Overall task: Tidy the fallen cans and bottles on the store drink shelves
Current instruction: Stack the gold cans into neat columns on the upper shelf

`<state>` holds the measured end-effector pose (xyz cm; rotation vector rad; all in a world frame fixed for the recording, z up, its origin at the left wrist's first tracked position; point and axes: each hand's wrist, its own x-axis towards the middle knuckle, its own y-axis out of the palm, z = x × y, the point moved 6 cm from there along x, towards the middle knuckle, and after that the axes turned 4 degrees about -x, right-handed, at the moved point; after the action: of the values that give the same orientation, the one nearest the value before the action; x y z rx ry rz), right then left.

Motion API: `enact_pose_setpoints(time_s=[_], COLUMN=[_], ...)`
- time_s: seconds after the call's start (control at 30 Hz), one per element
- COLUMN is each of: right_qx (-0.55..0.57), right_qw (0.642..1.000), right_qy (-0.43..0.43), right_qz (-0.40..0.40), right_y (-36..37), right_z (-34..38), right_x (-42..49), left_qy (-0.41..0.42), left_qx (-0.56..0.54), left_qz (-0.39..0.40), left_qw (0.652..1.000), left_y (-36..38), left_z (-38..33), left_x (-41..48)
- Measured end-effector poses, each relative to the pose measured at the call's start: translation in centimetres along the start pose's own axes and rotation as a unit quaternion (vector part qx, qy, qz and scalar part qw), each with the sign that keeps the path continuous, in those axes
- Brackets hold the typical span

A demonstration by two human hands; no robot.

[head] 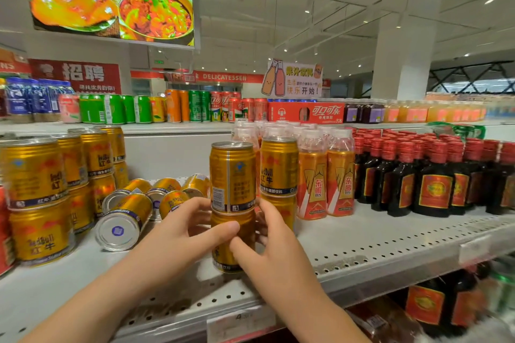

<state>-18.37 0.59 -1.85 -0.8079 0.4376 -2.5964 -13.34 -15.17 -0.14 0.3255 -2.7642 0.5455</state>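
Two gold energy-drink cans stand stacked at the middle of the grey shelf. My left hand and my right hand wrap the lower can from both sides, thumbs across its front. The upper can rests upright on it. Behind it stands a second two-can stack. To the left, several gold cans lie on their sides; the nearest fallen can shows its silver base. More fallen cans lie behind it.
Upright stacked gold cans fill the shelf's left end. Orange bottles and dark red-capped bottles stand to the right. A higher shelf behind holds coloured soda cans. Dark bottles sit on the shelf below.
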Motion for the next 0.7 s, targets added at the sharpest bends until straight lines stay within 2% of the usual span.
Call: enact_pose_setpoints(time_s=[0.2,0.3,0.43,0.5,0.57,0.7], right_qx=[-0.083,-0.131,-0.121,-0.11,-0.098,-0.103], right_qw=[0.995,0.984,0.965,0.961,0.966,0.969], right_qy=[-0.016,-0.067,-0.165,-0.21,-0.222,-0.224], right_qz=[-0.049,-0.104,-0.162,-0.142,-0.089,0.029], right_y=[-1.3,-1.9,-2.2,-1.3,-0.1,3.0], right_z=[-0.5,0.6,3.1,4.2,4.6,4.7], right_x=[-1.4,-3.0,-4.7,-5.0,-4.9,-3.9], left_qy=[0.026,0.033,0.03,0.032,0.068,0.112], left_qx=[-0.004,-0.007,-0.001,0.005,0.056,0.214], left_qz=[-0.018,-0.015,0.012,-0.046,-0.135,-0.262], left_qw=[0.999,0.999,0.999,0.998,0.987,0.934], left_y=[0.6,0.8,0.8,-0.4,-2.7,-7.9], left_z=[0.1,-0.1,-0.3,-0.5,-1.2,-2.1], left_x=[0.0,-0.2,-0.9,-1.4,-2.2,-4.4])
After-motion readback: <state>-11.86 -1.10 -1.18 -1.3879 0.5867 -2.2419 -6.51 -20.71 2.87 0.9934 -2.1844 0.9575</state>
